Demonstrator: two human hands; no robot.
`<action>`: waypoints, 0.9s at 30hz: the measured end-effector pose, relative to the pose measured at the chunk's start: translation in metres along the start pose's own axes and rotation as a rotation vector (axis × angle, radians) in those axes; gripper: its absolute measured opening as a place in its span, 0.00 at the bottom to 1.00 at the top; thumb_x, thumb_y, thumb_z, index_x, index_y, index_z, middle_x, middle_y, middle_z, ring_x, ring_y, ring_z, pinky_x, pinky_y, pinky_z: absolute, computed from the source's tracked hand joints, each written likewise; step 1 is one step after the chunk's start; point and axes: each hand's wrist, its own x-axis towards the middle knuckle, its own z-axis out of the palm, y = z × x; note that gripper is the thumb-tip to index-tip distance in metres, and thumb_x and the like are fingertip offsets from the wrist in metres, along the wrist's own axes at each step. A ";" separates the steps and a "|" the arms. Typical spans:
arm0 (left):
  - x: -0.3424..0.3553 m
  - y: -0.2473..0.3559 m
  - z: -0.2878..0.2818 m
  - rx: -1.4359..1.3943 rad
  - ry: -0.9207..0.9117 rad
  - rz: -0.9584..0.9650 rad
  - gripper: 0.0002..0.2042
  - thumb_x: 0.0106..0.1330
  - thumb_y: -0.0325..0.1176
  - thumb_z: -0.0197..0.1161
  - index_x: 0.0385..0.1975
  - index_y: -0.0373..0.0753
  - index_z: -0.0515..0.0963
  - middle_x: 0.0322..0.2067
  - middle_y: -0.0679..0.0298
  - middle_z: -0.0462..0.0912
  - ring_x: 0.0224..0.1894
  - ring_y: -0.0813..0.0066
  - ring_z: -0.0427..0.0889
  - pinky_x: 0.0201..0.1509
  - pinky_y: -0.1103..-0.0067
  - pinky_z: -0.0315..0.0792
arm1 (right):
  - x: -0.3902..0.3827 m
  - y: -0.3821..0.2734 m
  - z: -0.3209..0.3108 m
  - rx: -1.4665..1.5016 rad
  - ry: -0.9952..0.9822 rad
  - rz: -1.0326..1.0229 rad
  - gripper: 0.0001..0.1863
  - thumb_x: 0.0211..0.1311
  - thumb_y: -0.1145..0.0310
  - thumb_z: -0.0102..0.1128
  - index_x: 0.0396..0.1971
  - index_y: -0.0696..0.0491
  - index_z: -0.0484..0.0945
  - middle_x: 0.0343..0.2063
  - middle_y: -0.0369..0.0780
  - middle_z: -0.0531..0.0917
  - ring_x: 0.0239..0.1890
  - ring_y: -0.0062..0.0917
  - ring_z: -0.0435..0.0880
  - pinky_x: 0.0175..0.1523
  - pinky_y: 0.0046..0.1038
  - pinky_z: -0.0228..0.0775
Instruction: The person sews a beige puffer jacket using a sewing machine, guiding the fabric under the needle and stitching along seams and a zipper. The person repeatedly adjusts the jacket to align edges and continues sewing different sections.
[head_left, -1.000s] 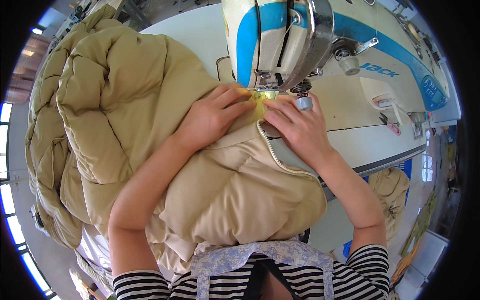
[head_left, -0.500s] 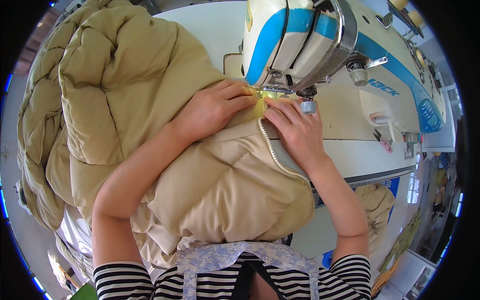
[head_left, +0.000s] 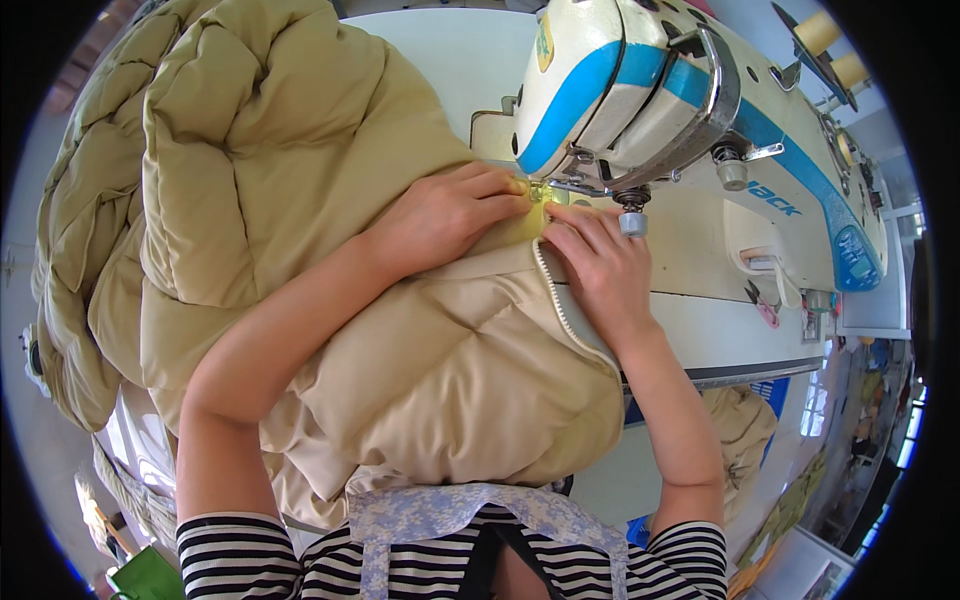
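A beige padded jacket (head_left: 430, 370) spreads over my lap and the machine table, its bulk heaped to the left. Part of it lies under the presser foot (head_left: 541, 190) of a white and blue sewing machine (head_left: 590, 90), lit yellow there. My left hand (head_left: 450, 215) grips the cloth just left of the foot, fingertips together. On the right, my right hand (head_left: 605, 260) pinches the edge close in front of the foot. A white-toothed zipper (head_left: 560, 300) curves along the jacket's edge beside my right wrist. My fingertips partly hide the cloth under them.
Pink-handled thread snips (head_left: 766, 311) lie on the table (head_left: 710, 325) at right. Thread cones (head_left: 818, 35) stand behind the machine. Below the table's right end, more beige cloth (head_left: 738, 430) sits in a blue crate (head_left: 772, 395). A green object (head_left: 158, 578) is at lower left.
The view has shifted, so the machine and both hands appear slightly farther right and lower. Both hands stay on the jacket beside the presser foot, with little visible change in their hold.
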 end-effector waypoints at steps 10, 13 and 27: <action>-0.061 0.070 -0.083 -0.203 -0.003 -0.443 0.15 0.69 0.18 0.54 0.52 0.36 0.80 0.51 0.54 0.83 0.53 0.53 0.82 0.58 0.71 0.76 | -0.001 -0.007 -0.012 0.128 0.068 -0.036 0.13 0.55 0.72 0.65 0.42 0.49 0.81 0.44 0.34 0.84 0.42 0.30 0.83 0.49 0.32 0.74; -0.186 0.142 -0.118 -0.047 0.372 -0.832 0.12 0.70 0.17 0.49 0.46 0.33 0.80 0.40 0.56 0.83 0.40 0.68 0.82 0.45 0.77 0.74 | -0.003 -0.008 -0.018 0.234 0.099 -0.202 0.13 0.55 0.74 0.64 0.42 0.50 0.82 0.44 0.35 0.83 0.47 0.29 0.83 0.52 0.32 0.76; -0.496 0.178 -0.068 -0.733 1.086 -1.714 0.29 0.77 0.51 0.49 0.68 0.35 0.64 0.61 0.51 0.73 0.59 0.62 0.77 0.61 0.65 0.75 | -0.017 -0.002 -0.026 0.182 -0.044 -0.351 0.11 0.57 0.73 0.60 0.40 0.55 0.83 0.45 0.38 0.84 0.51 0.32 0.83 0.53 0.32 0.78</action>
